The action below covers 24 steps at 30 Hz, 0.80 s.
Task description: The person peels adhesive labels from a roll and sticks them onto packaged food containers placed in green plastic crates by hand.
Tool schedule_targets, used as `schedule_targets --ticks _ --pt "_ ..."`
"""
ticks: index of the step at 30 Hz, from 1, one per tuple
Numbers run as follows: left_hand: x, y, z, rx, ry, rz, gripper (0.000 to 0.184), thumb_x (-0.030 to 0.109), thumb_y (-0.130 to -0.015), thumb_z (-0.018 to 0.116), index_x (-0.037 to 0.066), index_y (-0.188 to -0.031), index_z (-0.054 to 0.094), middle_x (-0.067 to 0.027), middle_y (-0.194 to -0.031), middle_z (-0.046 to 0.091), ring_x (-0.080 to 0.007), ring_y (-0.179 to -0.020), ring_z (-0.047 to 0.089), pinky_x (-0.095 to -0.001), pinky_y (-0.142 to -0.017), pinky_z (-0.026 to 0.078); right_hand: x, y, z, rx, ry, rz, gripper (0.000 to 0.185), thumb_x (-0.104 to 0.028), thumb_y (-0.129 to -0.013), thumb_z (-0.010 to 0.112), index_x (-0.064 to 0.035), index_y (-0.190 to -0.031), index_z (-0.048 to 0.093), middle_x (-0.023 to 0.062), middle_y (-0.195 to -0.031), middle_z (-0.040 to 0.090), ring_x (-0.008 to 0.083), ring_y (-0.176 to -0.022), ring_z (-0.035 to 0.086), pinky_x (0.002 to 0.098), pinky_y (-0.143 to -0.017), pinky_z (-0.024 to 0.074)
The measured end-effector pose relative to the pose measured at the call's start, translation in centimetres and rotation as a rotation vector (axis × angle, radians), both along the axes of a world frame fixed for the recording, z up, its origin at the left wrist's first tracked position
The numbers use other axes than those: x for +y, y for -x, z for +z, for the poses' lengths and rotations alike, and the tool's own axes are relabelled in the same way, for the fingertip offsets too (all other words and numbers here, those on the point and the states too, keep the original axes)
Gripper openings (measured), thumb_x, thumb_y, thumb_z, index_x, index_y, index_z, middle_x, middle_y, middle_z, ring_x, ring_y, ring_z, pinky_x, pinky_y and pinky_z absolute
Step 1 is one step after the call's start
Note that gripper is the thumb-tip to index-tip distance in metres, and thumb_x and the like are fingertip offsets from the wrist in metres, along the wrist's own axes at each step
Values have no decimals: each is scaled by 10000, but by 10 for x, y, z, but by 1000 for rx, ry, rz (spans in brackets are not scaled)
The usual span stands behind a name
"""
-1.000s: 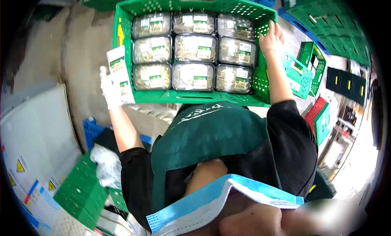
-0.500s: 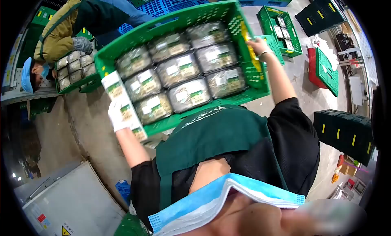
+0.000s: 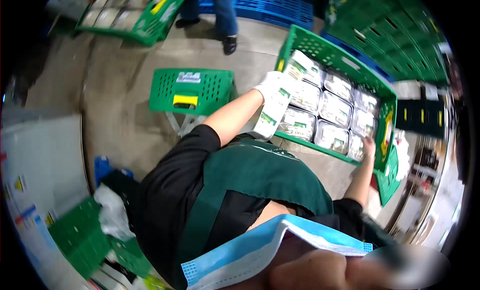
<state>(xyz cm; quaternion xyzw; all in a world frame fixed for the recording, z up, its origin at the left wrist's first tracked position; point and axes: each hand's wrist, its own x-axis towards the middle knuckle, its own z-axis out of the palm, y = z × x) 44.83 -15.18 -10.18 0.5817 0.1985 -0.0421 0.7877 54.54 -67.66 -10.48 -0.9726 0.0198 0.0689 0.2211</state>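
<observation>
A green perforated crate [image 3: 346, 63] in front of me holds several clear-lidded food packs [image 3: 334, 109] with white-and-green labels. My left hand [image 3: 270, 85], in a white glove, is closed on a long strip of printed labels [image 3: 273, 116] at the crate's left end. The strip slants across that end and overlaps the nearest packs. My right hand [image 3: 369, 146], bare with a band at the wrist, reaches over the crate's near right corner beside a pack [image 3: 356, 146]. Its fingers are small and blurred, so their grip is unclear.
To the left stands a green crate-like piece with a yellow handle [image 3: 186, 100]. Another person's legs [image 3: 226, 15] are beyond, near a filled green crate [image 3: 145, 27]. Stacked green crates [image 3: 385, 30] rise at the back right. A grey cabinet [image 3: 45, 150] is at left.
My view has turned, and the crate now appears right of centre. My right hand has left the yellow handle for the near right corner. My left hand remains at the label strip.
</observation>
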Motion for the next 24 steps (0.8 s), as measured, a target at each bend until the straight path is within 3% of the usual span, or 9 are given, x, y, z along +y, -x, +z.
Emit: schedule_targets --ticks 2,3,4,6,8,10,15,19,24 --pt "2 34 51 -248 -124 -41 195 131 -759 580 -16 -887 561 -52 -761 566 -117 -727 515 -252 -627 436 78 48 37 -75 -241 -73 303 -147 -736 582 15 -990 547 126 -926 596 221 -872 563 301 -760 427" --pt "16 68 88 -217 86 -32 181 117 -754 591 -17 -873 561 -36 -746 563 -96 -733 496 -233 -640 419 125 72 62 -196 -391 -5 327 -127 -725 588 12 -1016 534 114 -937 592 212 -887 555 297 -770 418" --pt "38 100 109 -174 -156 -179 105 95 -749 600 18 -769 532 -12 -716 521 -68 -665 451 -228 -579 390 174 100 88 -311 -545 66 356 -107 -713 594 9 -1041 520 102 -948 588 203 -902 548 293 -781 409" --pt "57 155 143 -199 -143 -332 124 106 -754 599 21 -728 513 9 -656 482 -50 -619 412 -226 -548 369 276 142 138 -269 -757 384 461 -119 -674 636 -3 -1093 482 95 -980 571 206 -929 534 306 -804 393" --pt "57 194 153 -185 -321 -347 248 81 -776 566 -24 -994 514 -56 -872 569 -93 -807 503 -247 -721 414 359 171 178 -80 -865 832 536 -149 -651 674 -4 -1114 449 117 -1017 547 217 -941 529 332 -823 389" --pt "84 251 149 -246 -496 -277 301 77 -779 560 -19 -1054 486 -106 -950 564 -122 -866 512 -258 -771 407 427 213 174 119 -672 1006 423 -156 -683 668 1 -1030 483 133 -930 564 202 -846 564 302 -735 433" --pt "186 402 168 55 -838 -134 248 214 -719 663 -2 -802 574 -53 -637 576 -110 -580 511 -279 -541 415 564 323 185 178 -730 1241 130 -99 -738 611 -3 -792 542 117 -622 502 234 -544 515 299 -503 415" --pt "188 410 200 -372 -255 388 433 -62 -737 543 11 -1150 438 -86 -1175 469 -165 -1008 491 -258 -858 383 623 362 183 320 -748 1377 143 -103 -723 608 -23 -836 571 145 -673 545 272 -574 529 312 -519 422" --pt "215 508 174 -228 -314 675 123 6 -772 553 -13 -893 538 -57 -835 578 -84 -746 519 -221 -688 430 670 454 209 166 -474 1416 214 -230 -683 632 -58 -779 548 132 -647 573 281 -596 570 348 -536 458"
